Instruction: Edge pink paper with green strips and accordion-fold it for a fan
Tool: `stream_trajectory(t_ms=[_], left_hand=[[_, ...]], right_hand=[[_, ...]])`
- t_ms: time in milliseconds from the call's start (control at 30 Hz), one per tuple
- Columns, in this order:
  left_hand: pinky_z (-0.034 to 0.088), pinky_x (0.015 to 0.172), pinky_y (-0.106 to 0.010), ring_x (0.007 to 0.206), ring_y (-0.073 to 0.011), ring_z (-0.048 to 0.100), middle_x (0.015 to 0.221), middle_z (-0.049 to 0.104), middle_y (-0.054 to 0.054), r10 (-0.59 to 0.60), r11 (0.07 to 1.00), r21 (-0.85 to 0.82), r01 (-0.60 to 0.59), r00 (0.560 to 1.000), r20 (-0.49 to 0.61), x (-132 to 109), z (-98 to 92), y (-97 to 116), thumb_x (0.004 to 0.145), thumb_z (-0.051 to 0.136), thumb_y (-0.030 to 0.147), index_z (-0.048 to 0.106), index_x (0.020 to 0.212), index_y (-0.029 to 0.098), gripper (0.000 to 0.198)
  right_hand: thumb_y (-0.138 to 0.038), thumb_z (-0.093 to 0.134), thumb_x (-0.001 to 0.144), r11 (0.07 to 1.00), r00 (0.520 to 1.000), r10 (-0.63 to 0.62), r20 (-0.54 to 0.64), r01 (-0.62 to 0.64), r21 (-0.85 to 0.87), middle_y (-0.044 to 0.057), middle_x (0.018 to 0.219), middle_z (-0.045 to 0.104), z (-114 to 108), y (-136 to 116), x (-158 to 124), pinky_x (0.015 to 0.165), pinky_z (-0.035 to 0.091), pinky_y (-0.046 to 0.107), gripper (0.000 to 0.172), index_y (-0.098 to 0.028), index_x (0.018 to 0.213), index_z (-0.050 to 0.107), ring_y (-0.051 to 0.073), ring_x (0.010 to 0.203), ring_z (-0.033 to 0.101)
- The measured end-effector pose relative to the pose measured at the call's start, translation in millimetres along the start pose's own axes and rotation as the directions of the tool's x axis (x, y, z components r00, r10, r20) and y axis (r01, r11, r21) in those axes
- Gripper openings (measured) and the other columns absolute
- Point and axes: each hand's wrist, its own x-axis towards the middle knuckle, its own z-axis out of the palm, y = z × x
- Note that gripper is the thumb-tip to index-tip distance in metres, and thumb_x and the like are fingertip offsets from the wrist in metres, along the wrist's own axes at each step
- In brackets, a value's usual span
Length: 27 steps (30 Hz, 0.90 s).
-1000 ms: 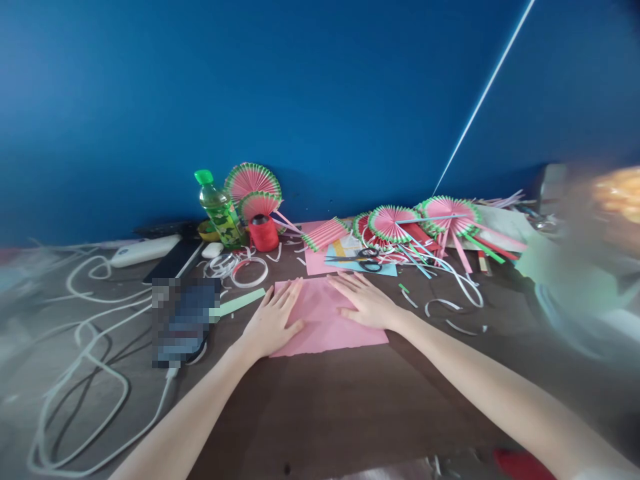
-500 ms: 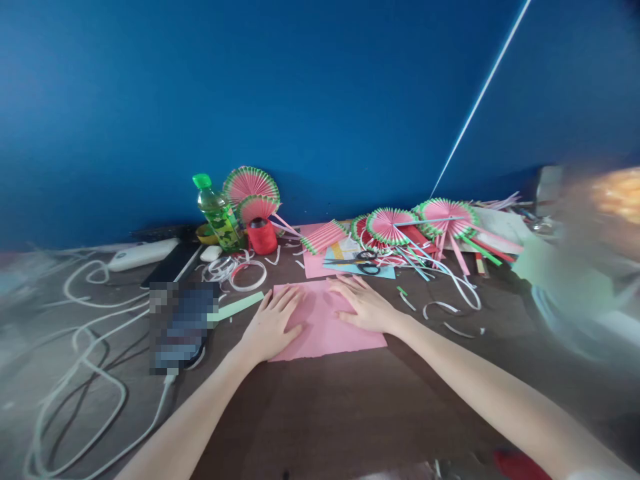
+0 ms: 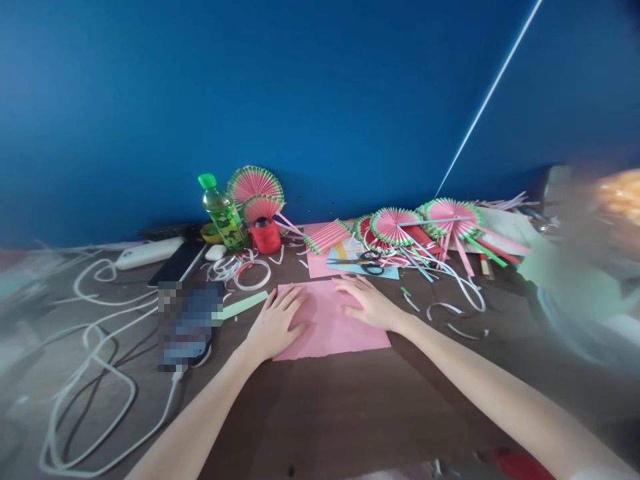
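Observation:
A sheet of pink paper lies flat on the dark table, its near edge slightly uneven. On its left side rests my left hand, palm down with the fingers apart. My right hand lies across its upper right part, fingers spread as well. Neither hand grips anything. Just left of my left hand is a pale green paper strip. Beyond the sheet, scissors lie on light blue paper, near a pleated pink piece with green edges.
Pleated round fans stand along the blue wall. A green-capped bottle, a red thread spool and a tape roll sit at the back left. A phone with a white cable lies left; paper scraps lie right.
The whole view has shifted a little, so everything appears slightly further right. Both hands stay flat on the pink paper, with hardly any movement.

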Motion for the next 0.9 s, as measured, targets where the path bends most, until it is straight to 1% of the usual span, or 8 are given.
stream_trajectory(t_ms=[100, 167, 400, 533, 633, 700, 833, 900], left_hand=[[0.018, 0.111, -0.046, 0.134, -0.0222, 0.029, 0.144, 0.035, -0.005, 0.005, 1.000, -0.001, -0.005, 1.000, -0.004, 0, -0.8, 0, 0.085, 0.043, 0.044, 0.039, 0.134, 0.022, 0.054], [0.019, 0.111, -0.045, 0.133, -0.0224, 0.029, 0.144, 0.036, -0.005, 0.011, 1.000, 0.003, -0.011, 1.000, -0.011, 0, -0.9, 0, 0.085, 0.043, 0.045, 0.039, 0.134, 0.022, 0.054], [0.019, 0.111, -0.046, 0.134, -0.0222, 0.028, 0.144, 0.035, -0.006, 0.006, 1.000, 0.014, -0.006, 1.000, 0.003, 1, -1.9, -1, 0.085, 0.041, 0.046, 0.039, 0.135, 0.021, 0.055], [0.018, 0.111, -0.046, 0.134, -0.0221, 0.027, 0.144, 0.034, -0.006, 0.004, 1.000, 0.019, -0.004, 1.000, 0.009, 1, -1.4, -2, 0.086, 0.041, 0.046, 0.040, 0.134, 0.020, 0.055], [0.018, 0.111, -0.046, 0.134, -0.0222, 0.027, 0.145, 0.033, -0.007, -0.003, 1.000, 0.014, 0.003, 1.000, 0.010, -1, -0.3, -2, 0.085, 0.041, 0.047, 0.040, 0.134, 0.020, 0.056], [0.018, 0.111, -0.046, 0.135, -0.0221, 0.027, 0.145, 0.033, -0.006, -0.005, 1.000, 0.009, 0.005, 1.000, 0.007, -2, 0.1, -2, 0.085, 0.041, 0.047, 0.039, 0.134, 0.021, 0.055], [0.017, 0.111, -0.045, 0.135, -0.0215, 0.025, 0.145, 0.032, -0.005, -0.005, 1.000, -0.001, 0.005, 1.000, 0.011, -2, -0.2, -1, 0.086, 0.041, 0.046, 0.037, 0.135, 0.022, 0.055], [0.016, 0.112, -0.046, 0.135, -0.0216, 0.025, 0.146, 0.032, -0.005, -0.008, 1.000, -0.013, 0.008, 1.000, 0.018, -2, -0.4, -1, 0.086, 0.041, 0.045, 0.037, 0.135, 0.022, 0.054]], right_hand=[[-0.028, 0.046, 0.086, 0.980, 0.990, 0.076, -0.121, -0.051, 0.194, 0.010, 0.121, 0.058, -2, 6, 2, 0.099, 0.040, 0.037, 0.023, -0.019, 0.104, 0.056, 0.020, 0.117, 0.050], [-0.021, 0.044, 0.084, 0.973, 0.980, 0.098, -0.173, -0.058, 0.224, 0.010, 0.114, 0.061, -3, 11, 5, 0.092, 0.045, 0.034, 0.022, -0.018, 0.101, 0.058, 0.019, 0.107, 0.057], [-0.009, 0.042, 0.079, 1.000, 0.963, 0.015, -0.271, -0.007, 0.030, 0.009, 0.107, 0.064, -15, 22, 19, 0.092, 0.044, 0.039, 0.028, -0.019, 0.098, 0.061, 0.021, 0.103, 0.059], [-0.008, 0.042, 0.078, 1.000, 0.946, -0.022, -0.322, 0.019, -0.012, 0.008, 0.095, 0.062, -23, 23, 26, 0.085, 0.047, 0.037, 0.025, -0.018, 0.091, 0.061, 0.020, 0.092, 0.059], [-0.011, 0.045, 0.078, 1.000, 0.945, -0.008, -0.326, 0.001, -0.023, 0.007, 0.090, 0.058, -28, 26, 28, 0.076, 0.049, 0.033, 0.018, -0.018, 0.087, 0.060, 0.018, 0.080, 0.058], [-0.016, 0.051, 0.077, 0.997, 0.947, 0.006, -0.321, -0.030, -0.070, 0.008, 0.093, 0.057, -31, 29, 27, 0.073, 0.049, 0.034, 0.017, -0.018, 0.091, 0.059, 0.019, 0.081, 0.057], [-0.023, 0.061, 0.073, 0.959, 0.971, -0.022, -0.239, -0.047, -0.278, 0.009, 0.110, 0.056, -35, 42, 26, 0.087, 0.043, 0.044, 0.032, -0.021, 0.105, 0.057, 0.027, 0.100, 0.052], [-0.023, 0.056, 0.078, 0.951, 0.978, -0.034, -0.205, -0.032, -0.309, 0.009, 0.109, 0.059, -37, 49, 29, 0.090, 0.041, 0.045, 0.023, -0.020, 0.100, 0.060, 0.027, 0.101, 0.052]])
